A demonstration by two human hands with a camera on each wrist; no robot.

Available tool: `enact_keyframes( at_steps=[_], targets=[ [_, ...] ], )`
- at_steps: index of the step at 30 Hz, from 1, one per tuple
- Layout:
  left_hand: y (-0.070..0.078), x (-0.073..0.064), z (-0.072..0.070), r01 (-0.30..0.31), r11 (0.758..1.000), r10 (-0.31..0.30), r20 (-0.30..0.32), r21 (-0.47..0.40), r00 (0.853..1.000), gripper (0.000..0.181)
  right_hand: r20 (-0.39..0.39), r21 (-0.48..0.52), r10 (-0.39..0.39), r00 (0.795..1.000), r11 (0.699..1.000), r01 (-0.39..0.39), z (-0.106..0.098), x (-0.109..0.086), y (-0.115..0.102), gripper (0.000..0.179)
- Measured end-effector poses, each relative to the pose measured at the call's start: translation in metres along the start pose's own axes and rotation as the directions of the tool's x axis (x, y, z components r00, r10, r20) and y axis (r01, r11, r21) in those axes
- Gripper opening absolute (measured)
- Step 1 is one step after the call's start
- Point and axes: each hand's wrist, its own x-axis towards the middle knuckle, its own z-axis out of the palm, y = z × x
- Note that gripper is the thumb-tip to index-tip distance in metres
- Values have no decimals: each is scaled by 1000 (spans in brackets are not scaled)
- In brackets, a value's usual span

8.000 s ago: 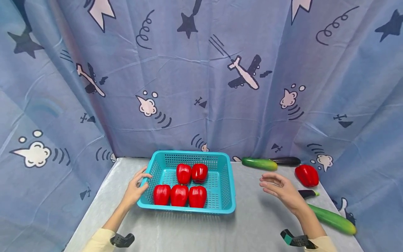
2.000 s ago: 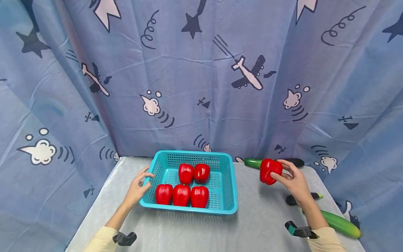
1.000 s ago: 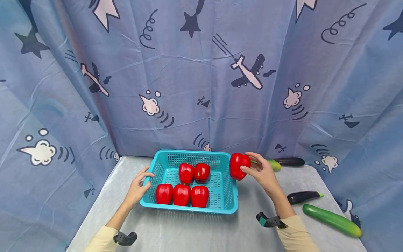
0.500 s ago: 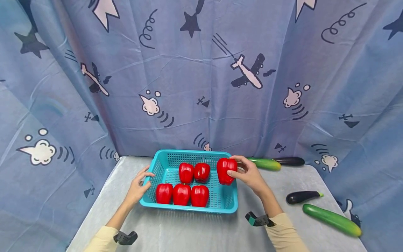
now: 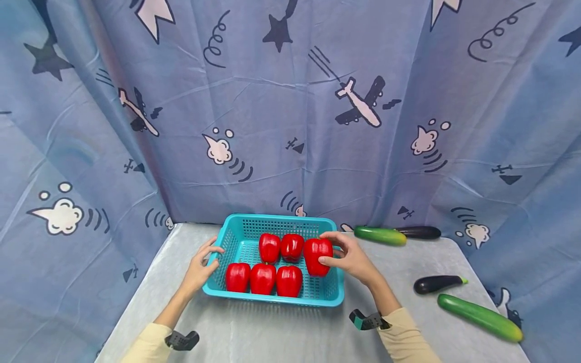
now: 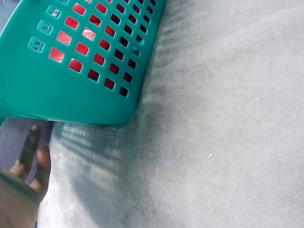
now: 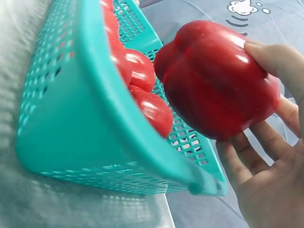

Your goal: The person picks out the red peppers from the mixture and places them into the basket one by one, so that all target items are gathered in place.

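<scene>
My right hand (image 5: 351,258) holds a shiny red bell pepper (image 5: 317,257) over the right part of the turquoise plastic basket (image 5: 272,298). In the right wrist view, the thumb lies on one side of this bell pepper (image 7: 218,80) and the other fingers support it from below. Several more red bell peppers, such as the front middle bell pepper (image 5: 263,279), sit inside the basket in two rows. At the basket's left end, my left hand (image 5: 197,269) grips the rim with its fingertips hooked over it. The left wrist view shows two of its fingers (image 6: 43,166) outside the basket wall.
Right of the basket lie a green zucchini (image 5: 380,235) and a dark eggplant (image 5: 419,232) at the table's back edge. Nearer are another eggplant (image 5: 437,284) and a long green zucchini (image 5: 480,317). A patterned blue curtain (image 5: 272,151) encloses the pale table (image 5: 281,333).
My right hand took the red bell pepper from the table's right side, carried it left over the basket's right rim, and has lowered it slightly. The left hand stays at the rim.
</scene>
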Motion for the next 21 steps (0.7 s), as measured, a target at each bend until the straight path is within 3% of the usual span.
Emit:
enact_keyframes(
  at_steps=[21],
  targets=[
    [0,0,1,-18,1000,18,-5,-19,1000,26,46,-126,-77,996,989,82,10,-15,14,50]
  ],
)
